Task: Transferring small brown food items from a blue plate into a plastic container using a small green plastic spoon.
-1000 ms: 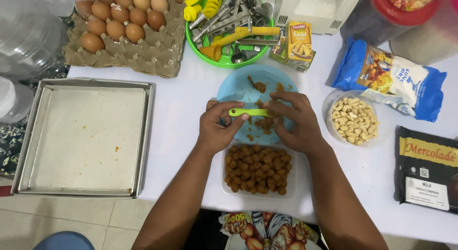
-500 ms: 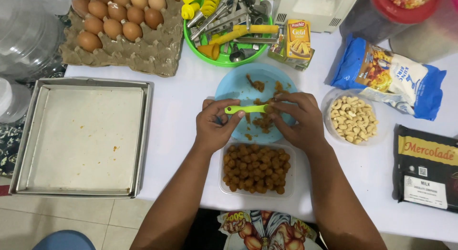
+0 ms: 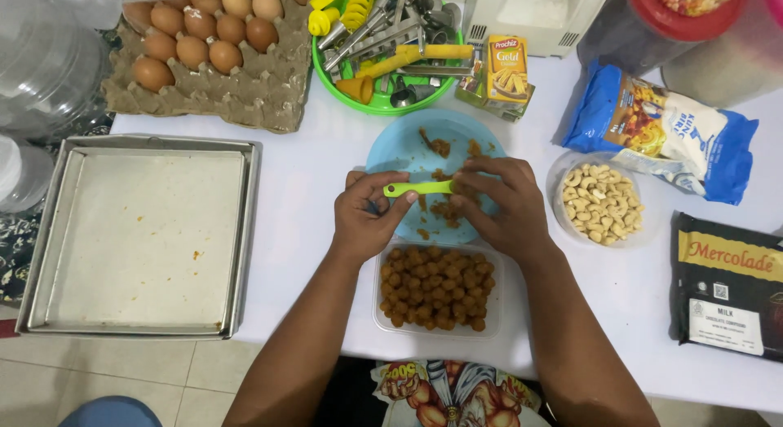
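Green spoon (image 3: pixel 418 188): we see it held level over the blue plate (image 3: pixel 391 150), at the middle of the white worktop (image 3: pixel 310 182). The left hand (image 3: pixel 371 215) is closed on the handle end, thumb and fingers pinching it. The right hand (image 3: pixel 502 207) meets the other end of the spoon, its fingertips curled together over brown dough (image 3: pixel 444 208) on the plate; we cannot tell whether they grip the spoon bowl or only the dough. More smears of dough lie on the far part of the plate. Just near of the plate, between our forearms, stands a clear tub of brown dough balls (image 3: pixel 436 287). To the right sits a clear bowl of cashew nuts (image 3: pixel 602 203), with a blue packet (image 3: pixel 665 133) beyond it and a black packet (image 3: pixel 726 284) at the right edge. To the left lies a metal baking tray (image 3: pixel 139 235). At the far side we note an egg carton (image 3: pixel 204 60), a green bowl of utensils (image 3: pixel 383 44) and a small yellow box (image 3: pixel 506 68).
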